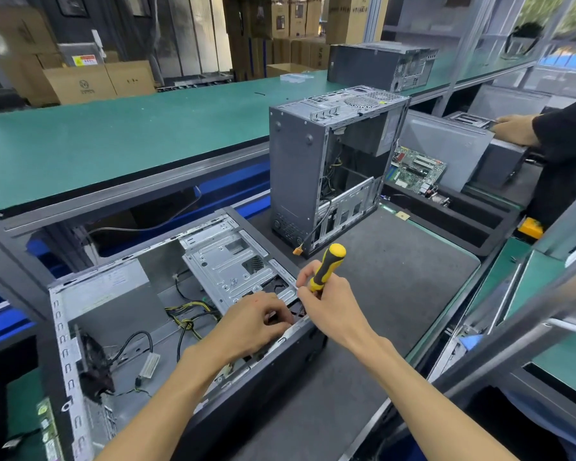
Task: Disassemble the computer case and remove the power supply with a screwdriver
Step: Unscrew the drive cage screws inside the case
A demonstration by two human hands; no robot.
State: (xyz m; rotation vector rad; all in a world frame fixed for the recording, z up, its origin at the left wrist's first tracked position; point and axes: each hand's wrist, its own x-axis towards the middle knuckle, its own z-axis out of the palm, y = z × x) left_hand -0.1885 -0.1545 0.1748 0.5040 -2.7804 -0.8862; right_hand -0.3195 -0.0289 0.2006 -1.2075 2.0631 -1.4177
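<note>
An open computer case [64, 327] lies on its side on the dark mat, its inside facing up. The grey power supply [110, 297] sits in its far left corner, with yellow and black cables [187, 317] running out of it. My right hand [330, 301] grips a yellow and black screwdriver [328, 266], handle up, at the case's right rim beside the silver drive cage [230, 264]. My left hand [256, 321] reaches into the case next to it, fingers curled among the parts at the rim; what they hold is hidden.
A second open case [300, 174] stands upright just behind on the mat. A green motherboard [416, 169] lies in a tray at the right, where another person's hand [512, 129] rests on a case. A third case [379, 66] stands on the green upper shelf [113, 138].
</note>
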